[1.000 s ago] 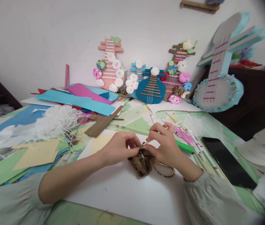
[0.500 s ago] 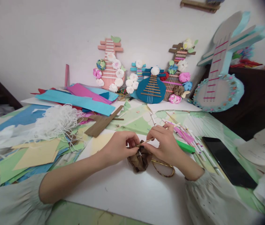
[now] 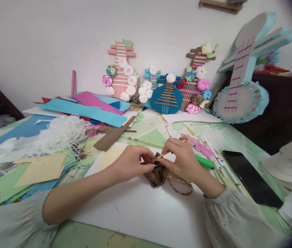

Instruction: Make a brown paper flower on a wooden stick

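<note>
A crumpled brown paper flower (image 3: 157,175) sits between my two hands over a white sheet (image 3: 146,210). My left hand (image 3: 131,162) pinches its left side with closed fingers. My right hand (image 3: 183,158) is closed on a thin wooden stick (image 3: 163,154) whose tip pokes into the flower's top. Gold-handled scissors (image 3: 180,186) lie just under my right wrist.
Coloured paper sheets (image 3: 81,109) and a tangle of white string (image 3: 60,133) lie on the left. Pens and a green marker (image 3: 204,162) sit to the right, beside a black phone (image 3: 251,179). Several paper lute models (image 3: 166,96) lean on the back wall.
The brown flower has been turned and squeezed smaller between my hands, and the stick's tip has shifted a little left and up. Both hands stay in nearly the same place.
</note>
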`<state>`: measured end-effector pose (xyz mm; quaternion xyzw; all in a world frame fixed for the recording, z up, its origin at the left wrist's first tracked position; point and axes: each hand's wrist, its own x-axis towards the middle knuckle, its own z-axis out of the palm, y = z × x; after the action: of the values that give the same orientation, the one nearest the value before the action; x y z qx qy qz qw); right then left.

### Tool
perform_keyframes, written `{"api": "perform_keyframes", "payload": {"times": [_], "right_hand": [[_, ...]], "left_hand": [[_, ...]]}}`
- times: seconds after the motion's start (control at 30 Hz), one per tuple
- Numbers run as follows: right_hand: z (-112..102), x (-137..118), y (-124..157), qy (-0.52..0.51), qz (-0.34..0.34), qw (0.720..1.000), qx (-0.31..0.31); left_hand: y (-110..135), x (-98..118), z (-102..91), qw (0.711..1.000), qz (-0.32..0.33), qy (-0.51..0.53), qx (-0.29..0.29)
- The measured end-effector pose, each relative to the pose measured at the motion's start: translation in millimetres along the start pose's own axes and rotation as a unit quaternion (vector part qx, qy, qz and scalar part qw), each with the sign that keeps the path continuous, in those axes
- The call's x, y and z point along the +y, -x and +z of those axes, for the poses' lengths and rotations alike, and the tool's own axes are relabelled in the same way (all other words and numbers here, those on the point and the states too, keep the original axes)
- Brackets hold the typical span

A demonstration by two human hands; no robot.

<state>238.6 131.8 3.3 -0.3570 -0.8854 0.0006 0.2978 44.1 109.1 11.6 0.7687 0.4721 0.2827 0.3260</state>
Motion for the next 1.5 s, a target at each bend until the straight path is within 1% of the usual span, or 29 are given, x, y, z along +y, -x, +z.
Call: {"api": "perform_keyframes", "payload": {"times": [0.2, 0.4, 0.47, 0.6, 0.67, 0.73, 0.83, 1.0, 1.17, 1.23, 1.37, 1.5], "right_hand": [[-0.2, -1.0, 0.9, 0.001, -0.015, 1.000, 0.001], [-3.1, -0.8, 0.7, 0.045, -0.025, 0.998, -0.044], [-2.1, -1.3, 0.1, 0.047, -0.008, 0.998, -0.051], [-0.5, -4.4, -2.7, 0.001, 0.062, 0.996, -0.058], [-0.7, -5.7, -3.8, -0.014, 0.088, 0.994, -0.058], [-0.9, -6.0, -4.3, -0.020, 0.098, 0.993, -0.059], [-0.8, -5.2, -3.8, -0.019, 0.093, 0.994, -0.058], [-0.8, -3.5, -3.0, -0.017, 0.065, 0.996, -0.055], [-1.3, -0.4, -2.7, -0.021, 0.038, 0.998, -0.053], [-0.7, 0.8, -2.2, -0.017, 0.031, 0.998, -0.047], [2.2, 1.2, -0.3, 0.003, 0.013, 1.000, -0.023], [3.8, -2.4, 1.1, 0.030, 0.029, 0.999, -0.004]], "left_hand": [[0.3, -2.1, 0.2, 1.000, 0.010, -0.012, 0.012], [2.4, -3.6, 1.6, 0.998, 0.028, -0.045, 0.030], [3.0, -3.5, 2.2, 0.997, 0.038, -0.061, 0.031], [3.2, -3.0, 2.2, 0.995, 0.052, -0.076, 0.035], [2.4, -3.6, 1.9, 0.996, 0.048, -0.066, 0.034], [1.1, -4.9, 1.6, 0.998, 0.033, -0.048, 0.025], [-1.1, -7.6, 1.8, 0.999, 0.008, -0.028, 0.012], [-3.2, -11.6, 3.5, 1.000, -0.007, -0.006, 0.002], [-4.0, -12.1, 3.1, 0.999, -0.035, 0.022, -0.007], [-3.5, -10.9, 2.5, 0.999, -0.030, 0.018, -0.006], [-0.6, -6.7, 1.5, 1.000, 0.008, -0.022, 0.014], [2.0, -2.8, 1.2, 0.996, 0.034, -0.078, 0.031]]}}
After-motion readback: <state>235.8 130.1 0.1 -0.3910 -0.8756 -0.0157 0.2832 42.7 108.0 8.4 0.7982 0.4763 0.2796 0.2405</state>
